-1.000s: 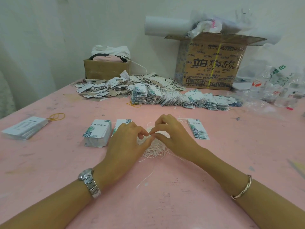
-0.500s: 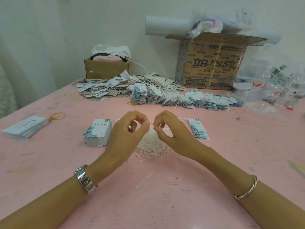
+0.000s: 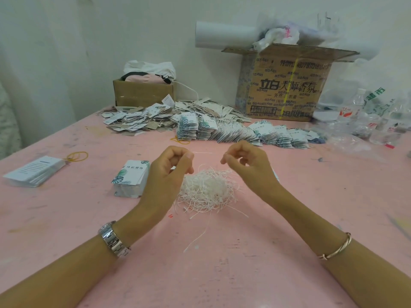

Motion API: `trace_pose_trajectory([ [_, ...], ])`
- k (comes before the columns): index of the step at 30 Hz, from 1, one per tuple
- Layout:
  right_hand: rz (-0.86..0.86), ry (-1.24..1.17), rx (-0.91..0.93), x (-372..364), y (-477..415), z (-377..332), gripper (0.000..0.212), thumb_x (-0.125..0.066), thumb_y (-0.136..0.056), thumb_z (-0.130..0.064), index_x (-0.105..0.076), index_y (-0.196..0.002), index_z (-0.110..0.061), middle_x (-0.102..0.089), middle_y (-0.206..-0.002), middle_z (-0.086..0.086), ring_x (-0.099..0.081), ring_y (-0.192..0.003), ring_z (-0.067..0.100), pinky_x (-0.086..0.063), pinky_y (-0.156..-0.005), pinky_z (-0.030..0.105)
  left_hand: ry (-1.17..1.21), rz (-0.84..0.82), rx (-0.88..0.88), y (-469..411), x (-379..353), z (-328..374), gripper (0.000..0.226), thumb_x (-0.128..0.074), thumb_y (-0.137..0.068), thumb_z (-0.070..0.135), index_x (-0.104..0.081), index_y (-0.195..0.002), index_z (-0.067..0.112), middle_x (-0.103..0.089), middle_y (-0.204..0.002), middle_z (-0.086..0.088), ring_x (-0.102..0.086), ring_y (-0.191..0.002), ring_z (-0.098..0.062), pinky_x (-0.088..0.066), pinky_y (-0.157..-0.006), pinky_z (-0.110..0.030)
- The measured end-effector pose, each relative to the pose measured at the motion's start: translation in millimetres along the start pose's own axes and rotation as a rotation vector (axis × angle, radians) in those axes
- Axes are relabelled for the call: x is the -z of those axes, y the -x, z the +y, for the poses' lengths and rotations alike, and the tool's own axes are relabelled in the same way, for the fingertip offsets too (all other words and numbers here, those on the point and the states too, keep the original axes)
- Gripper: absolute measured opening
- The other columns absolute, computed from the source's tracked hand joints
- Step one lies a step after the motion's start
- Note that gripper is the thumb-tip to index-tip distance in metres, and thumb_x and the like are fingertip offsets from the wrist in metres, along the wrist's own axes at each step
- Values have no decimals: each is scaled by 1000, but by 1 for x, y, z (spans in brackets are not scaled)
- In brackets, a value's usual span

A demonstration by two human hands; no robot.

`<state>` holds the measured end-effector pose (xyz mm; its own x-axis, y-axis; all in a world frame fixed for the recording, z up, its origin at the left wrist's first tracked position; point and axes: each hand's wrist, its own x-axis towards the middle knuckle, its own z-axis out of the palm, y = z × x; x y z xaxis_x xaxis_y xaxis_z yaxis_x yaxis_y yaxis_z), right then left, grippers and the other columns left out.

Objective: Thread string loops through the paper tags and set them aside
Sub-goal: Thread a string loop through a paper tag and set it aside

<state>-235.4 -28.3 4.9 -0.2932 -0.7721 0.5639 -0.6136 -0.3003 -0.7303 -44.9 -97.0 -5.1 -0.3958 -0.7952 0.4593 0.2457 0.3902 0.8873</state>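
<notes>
**Work position.** On the desk [image 3: 222,274], from the left, lie a stack of white cards [image 3: 33,172] with a yellow rubber band [image 3: 77,156] beside it, then a stack of leaf-print tags [image 3: 131,181] just left of the left hand [image 3: 169,174]. The left hand's fingers are curled, and thumb and forefinger pinch one end of a single string [image 3: 202,152]. The string runs level across to the right hand [image 3: 246,165], whose curled fingers pinch the other end. Both hands are raised above the loose string pile [image 3: 206,187], which lies on the desk between them. Neither hand holds a tag, so threading has probably not begun on this string.

**Risks.**
- Each pinch sits at the very tip of a thin string. If either side loosens, the string would likely drop into the pile and be lost among the strands.
- Strands from the pile may cling to the string and be dragged out with it, which would tangle the loop.
- The tag stack stands close to the left hand. A careless reach could topple it.

**Containers.** At the wall, the small cardboard box [image 3: 142,94] holds pink and white fabric items, but exactly what they are cannot be told. A heap of loose tags [image 3: 155,118] lies in front of it. Further right, the large printed carton [image 3: 287,85] stands open and holds crumpled plastic bags [image 3: 278,36].
</notes>
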Motion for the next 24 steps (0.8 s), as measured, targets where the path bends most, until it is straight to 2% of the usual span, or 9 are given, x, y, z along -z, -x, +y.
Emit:
trace_pose_trajectory([
  [2,60,-171,-94,6,-2,1,11,-67,-88,-1,-65,-87,-12,-69,-77,-1,-61,-71,10,-47,-65,20,-14,2,14,0,0,-3,12,-58,-96,24,-63,-86,22,-59,-64,12,-46,-67,-15,-38,-56,-15],
  [6,214,-318,-233,17,-7,8,11,-65,-89,-1,-67,-86,-11,-67,-69,-3,-55,-58,-1,-43,-62,11,-18,4,-7,0,0,-5,12,-59,-95,25,-66,-86,22,-58,-64,14,-50,-65,-4,-41,-60,-12],
  [11,273,-162,-330,27,-9,21,9,-68,-89,-5,-70,-83,-12,-67,-70,0,-58,-57,-3,-45,-62,9,-26,16,-2,-1,0,-8,11,-60,-95,26,-69,-89,25,-68,-72,14,-56,-71,-3,-45,-66,-15],
  [16,249,-123,-332,27,-10,25,7,-64,-93,-7,-70,-95,-5,-66,-73,0,-55,-57,-3,-44,-60,10,-49,17,-22,-1,1,-8,13,-58,-97,20,-70,-95,22,-73,-78,14,-60,-72,2,-48,-73,-12],
  [20,235,-237,-375,30,-10,23,19,-60,-97,-17,-67,-81,-10,-60,-69,-2,-49,-61,7,-41,-62,19,-60,73,6,0,2,-9,9,-64,-93,27,-72,-90,24,-72,-75,9,-53,-65,-9,-44,-61,-15],
  [24,257,-521,-385,32,-11,12,24,-54,-99,-19,-65,-79,-11,-60,-72,-3,-51,-66,7,-41,-65,21,-169,60,-23,3,3,-10,9,-69,-90,24,-72,-82,22,-71,-70,8,-49,-53,1,-37,-49,-10],
])
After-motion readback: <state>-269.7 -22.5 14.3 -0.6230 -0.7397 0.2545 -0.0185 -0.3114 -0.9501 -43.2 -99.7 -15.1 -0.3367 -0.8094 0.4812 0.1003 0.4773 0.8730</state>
